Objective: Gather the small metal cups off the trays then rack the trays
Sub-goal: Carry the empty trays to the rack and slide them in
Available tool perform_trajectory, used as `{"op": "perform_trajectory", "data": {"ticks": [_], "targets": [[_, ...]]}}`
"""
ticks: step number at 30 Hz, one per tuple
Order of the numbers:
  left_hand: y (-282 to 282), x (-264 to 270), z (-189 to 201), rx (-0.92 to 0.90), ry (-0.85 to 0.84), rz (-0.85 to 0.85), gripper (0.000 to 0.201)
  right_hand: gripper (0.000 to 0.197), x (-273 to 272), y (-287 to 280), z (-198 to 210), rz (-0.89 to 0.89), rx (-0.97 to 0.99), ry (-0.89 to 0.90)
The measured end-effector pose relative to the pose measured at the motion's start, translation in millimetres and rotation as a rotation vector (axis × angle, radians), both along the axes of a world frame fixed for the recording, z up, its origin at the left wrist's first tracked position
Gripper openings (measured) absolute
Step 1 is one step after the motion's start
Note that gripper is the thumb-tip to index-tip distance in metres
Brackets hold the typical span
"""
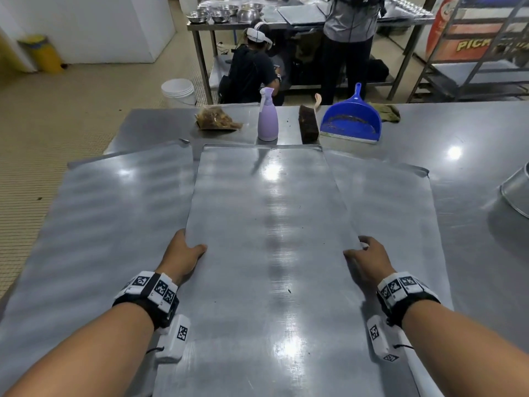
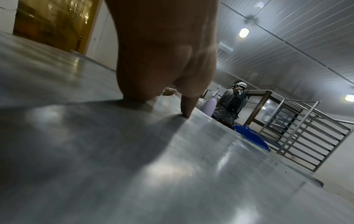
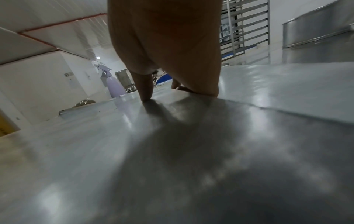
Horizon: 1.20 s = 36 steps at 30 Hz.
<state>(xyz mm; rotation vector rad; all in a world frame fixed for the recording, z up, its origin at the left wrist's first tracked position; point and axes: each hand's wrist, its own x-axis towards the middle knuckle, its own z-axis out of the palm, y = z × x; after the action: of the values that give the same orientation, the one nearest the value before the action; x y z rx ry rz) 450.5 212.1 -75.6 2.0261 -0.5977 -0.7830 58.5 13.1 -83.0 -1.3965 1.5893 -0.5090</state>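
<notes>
Three flat metal trays lie on the steel table in the head view. The middle tray (image 1: 269, 224) overlaps the left tray (image 1: 108, 213) and the right tray (image 1: 400, 213). My left hand (image 1: 187, 250) grips the middle tray's left edge, thumb on top, fingers curled under the rim. My right hand (image 1: 367, 255) grips its right edge the same way. In the left wrist view my thumb (image 2: 186, 107) presses on the tray surface (image 2: 134, 166). In the right wrist view my thumb (image 3: 144, 89) presses on the tray (image 3: 172, 151). No small cups show on the trays.
Behind the trays stand a lilac spray bottle (image 1: 267, 117), a dark brush (image 1: 308, 124), a blue dustpan (image 1: 352, 118) and a bag of scraps (image 1: 217, 119). A metal bowl (image 1: 516, 193) sits at the right edge. A tray rack (image 2: 298, 136) stands beyond the table. Two people work at the far table.
</notes>
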Motion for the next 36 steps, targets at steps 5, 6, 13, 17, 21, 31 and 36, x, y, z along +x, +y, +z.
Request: {"op": "perform_trajectory", "data": {"ticks": [5, 6, 13, 17, 21, 31, 36], "targets": [[-24, -26, 7, -0.023, -0.012, -0.09, 0.052, 0.054, -49, 8, 6, -0.057, -0.018, -0.007], [-31, -34, 9, -0.026, -0.019, -0.114, 0.053, 0.055, -60, 8, 7, -0.071, -0.023, -0.007], [-100, -102, 23, -0.065, -0.02, -0.278, 0.041, 0.052, -139, 13, 18, -0.262, -0.049, 0.011], [-129, -119, 17, -0.048, 0.009, -0.346, 0.043, 0.054, -167, 11, 9, -0.324, -0.045, 0.007], [-157, -119, 4, 0.005, -0.024, -0.415, 0.058, 0.053, -179, 6, 0, -0.344, -0.041, 0.003], [-170, -124, 1, 0.257, -0.251, -0.561, 0.037, 0.041, -184, -7, -5, -0.229, -0.01, 0.182], [-164, -121, 8, 0.341, -0.391, -0.558, 0.03, 0.035, -181, 1, 0, -0.174, -0.08, 0.296]]}}
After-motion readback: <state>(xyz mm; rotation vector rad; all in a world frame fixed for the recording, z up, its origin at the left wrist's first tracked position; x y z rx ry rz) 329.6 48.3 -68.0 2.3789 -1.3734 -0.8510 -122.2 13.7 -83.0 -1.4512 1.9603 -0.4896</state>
